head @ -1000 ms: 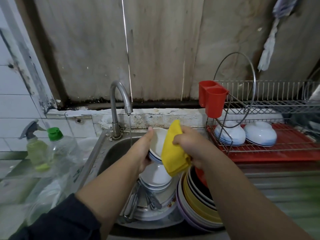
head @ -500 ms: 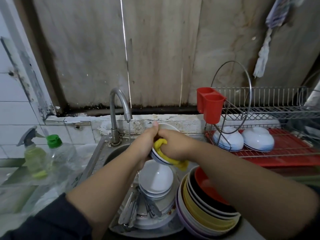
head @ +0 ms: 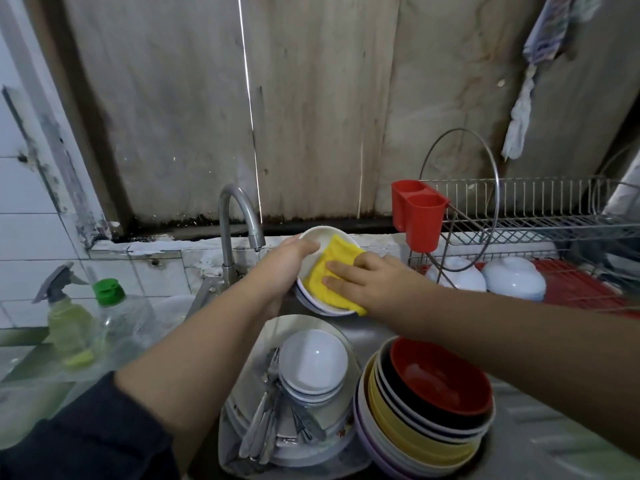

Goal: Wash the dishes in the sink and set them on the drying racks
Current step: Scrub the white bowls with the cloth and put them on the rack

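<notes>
A white bowl (head: 320,242) is tilted above the sink (head: 367,332), just right of the tap (head: 242,216). The left hand (head: 285,268) has its grip clasped round the bowl's left rim, thumb over the edge. The right hand (head: 370,280) presses a yellow cloth (head: 329,275) into the bowl with fairly straight fingers, grip released. Below lie stacked bowls (head: 311,365), what look like forks (head: 266,410), and coloured plates (head: 426,410). Two upturned bowls (head: 512,277) sit in the drying rack (head: 540,216).

Steel sink (head: 377,332): stacked white bowls (head: 313,367), cutlery (head: 266,410), coloured bowl stack (head: 429,410).
</notes>
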`<state>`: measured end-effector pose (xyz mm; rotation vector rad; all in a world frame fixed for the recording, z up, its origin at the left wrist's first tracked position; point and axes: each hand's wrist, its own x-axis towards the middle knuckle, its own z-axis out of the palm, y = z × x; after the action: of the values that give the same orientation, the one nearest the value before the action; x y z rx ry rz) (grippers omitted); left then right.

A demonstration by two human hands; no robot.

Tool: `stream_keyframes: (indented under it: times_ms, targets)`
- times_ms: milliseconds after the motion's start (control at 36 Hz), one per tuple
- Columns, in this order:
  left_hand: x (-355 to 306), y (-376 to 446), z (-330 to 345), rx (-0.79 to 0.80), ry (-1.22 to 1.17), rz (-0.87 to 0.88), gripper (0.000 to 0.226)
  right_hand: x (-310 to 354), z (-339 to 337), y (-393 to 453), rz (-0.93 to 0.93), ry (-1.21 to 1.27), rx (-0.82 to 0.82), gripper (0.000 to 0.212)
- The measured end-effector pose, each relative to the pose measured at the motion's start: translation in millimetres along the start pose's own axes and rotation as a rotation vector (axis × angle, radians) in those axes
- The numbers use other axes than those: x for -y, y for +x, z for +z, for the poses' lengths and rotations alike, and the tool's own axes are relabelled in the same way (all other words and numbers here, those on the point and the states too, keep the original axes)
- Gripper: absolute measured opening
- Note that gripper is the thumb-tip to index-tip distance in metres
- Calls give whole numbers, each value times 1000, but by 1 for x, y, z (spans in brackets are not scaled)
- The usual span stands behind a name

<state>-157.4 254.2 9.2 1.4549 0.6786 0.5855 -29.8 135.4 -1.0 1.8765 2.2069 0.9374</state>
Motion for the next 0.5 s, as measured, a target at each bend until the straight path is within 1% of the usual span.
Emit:
stream_keyframes:
  times_ms: [28, 56, 83, 111, 139, 167, 194, 222, 250, 306, 333, 361, 389, 417, 444, 472, 500]
  targets:
    - [0, -1, 1, -24, -30, -9, 14, 6, 6, -1, 41, 42, -105, 53]
    - [0, -3, 5, -61, -92, -10, 14, 13, 11, -1, 108, 111, -157, 50]
    - [3, -6, 11, -110, -165, 4, 14, 23, 14, 2, 181, 208, -174, 49]
    - [8, -7, 18, -166, -231, 48, 14, 33, 12, 10, 274, 315, -163, 51]
    - [14, -8, 23, -222, -274, 106, 18, 43, 9, 17, 393, 392, -114, 51]
    - [16, -13, 29, -247, -284, 159, 26, 48, 3, 22, 490, 448, -28, 49]
    - [18, -16, 30, -221, -272, 179, 33, 49, 6, 23, 535, 488, -6, 47]
    - [15, -17, 27, -146, -266, 156, 39, 44, 9, 18, 483, 511, -60, 46]
    - [10, -17, 21, -47, -288, 93, 41, 35, 5, 13, 380, 520, -64, 46]
    - [-2, -16, 3, 120, -320, -63, 36, 11, -4, 4, 119, 389, -72, 41]
    - [-7, -15, -2, 154, -276, -118, 30, -2, -3, -1, -4, 278, -78, 36]
    - [-9, -14, -4, 128, -220, -152, 24, -13, 2, -4, -84, 188, -111, 34]
    - [-9, -16, -1, 59, -186, -157, 19, -15, 0, -3, -102, 166, -83, 35]
    - [-7, -16, 6, -36, -177, -135, 18, -10, 3, 0, -51, 189, -68, 40]
    - [-2, -15, 15, -127, -195, -74, 21, 2, 1, 6, 38, 231, -50, 47]
    - [3, -14, 23, -205, -211, 17, 24, 15, 1, 12, 178, 317, -31, 50]
    - [7, -17, 30, -246, -212, 106, 26, 24, 2, 17, 330, 378, 30, 48]
